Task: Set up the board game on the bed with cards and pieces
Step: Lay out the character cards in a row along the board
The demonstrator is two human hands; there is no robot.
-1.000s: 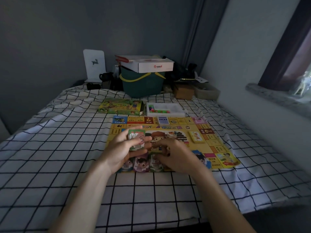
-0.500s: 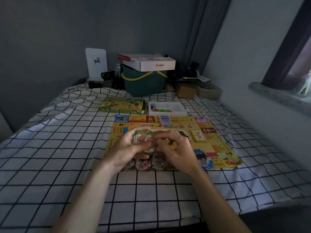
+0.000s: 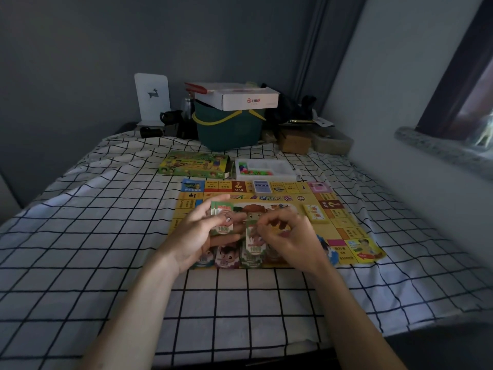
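Our left hand (image 3: 196, 233) grips the note stack (image 3: 222, 218); our right hand (image 3: 289, 240) pinches one note (image 3: 252, 228) just beside it. Below both hands, note piles (image 3: 240, 256) line the board (image 3: 344, 225) edge, long axes pointing away; right is nearer. Beyond lie a card deck (image 3: 316, 213), tray (image 3: 266, 169) and box (image 3: 193, 165), nothing blocking.

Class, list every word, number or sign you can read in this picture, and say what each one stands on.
"1000": on the play-money bundle in the left hand.
"1000": on the note pinched by the right hand.
"?": on a red square of the game board, right edge.
Board title, board squares, game box print, white carton logo: too blurred to read.
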